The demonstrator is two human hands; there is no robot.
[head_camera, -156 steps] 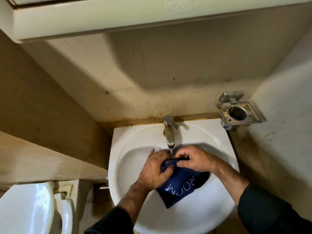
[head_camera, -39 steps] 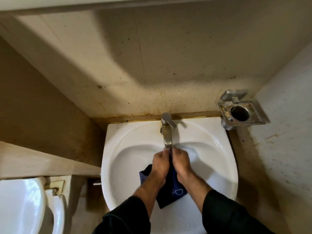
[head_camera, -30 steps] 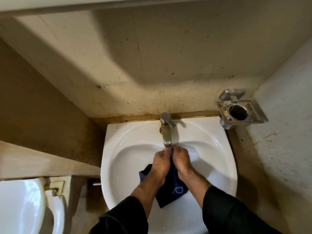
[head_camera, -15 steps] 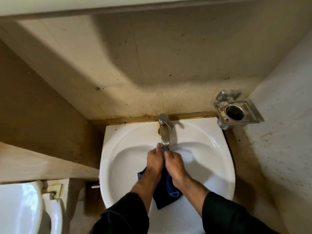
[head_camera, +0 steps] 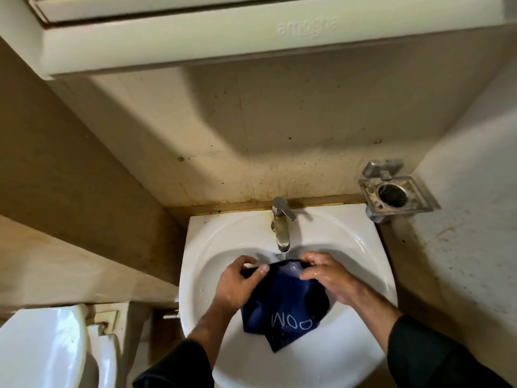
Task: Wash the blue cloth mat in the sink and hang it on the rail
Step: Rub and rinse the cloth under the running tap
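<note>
The dark blue cloth mat (head_camera: 282, 303) with white lettering hangs wet inside the white sink (head_camera: 212, 247), spread between both hands just below the metal tap (head_camera: 281, 228). Water runs from the spout onto the mat's top edge. My left hand (head_camera: 237, 281) grips the mat's upper left edge. My right hand (head_camera: 324, 275) pinches the upper right edge. The mat's lower corner trails down toward the front of the basin. No rail is in view.
A metal holder (head_camera: 394, 194) with a round hole is fixed to the right wall beside the sink. A white toilet (head_camera: 42, 348) sits at lower left. A cream cabinet (head_camera: 195, 32) overhangs the wall above the tap.
My hands, pressed together on the bunched mat under the tap, have moved apart and stretched the mat open. The view has tilted up, bringing the cabinet into sight.
</note>
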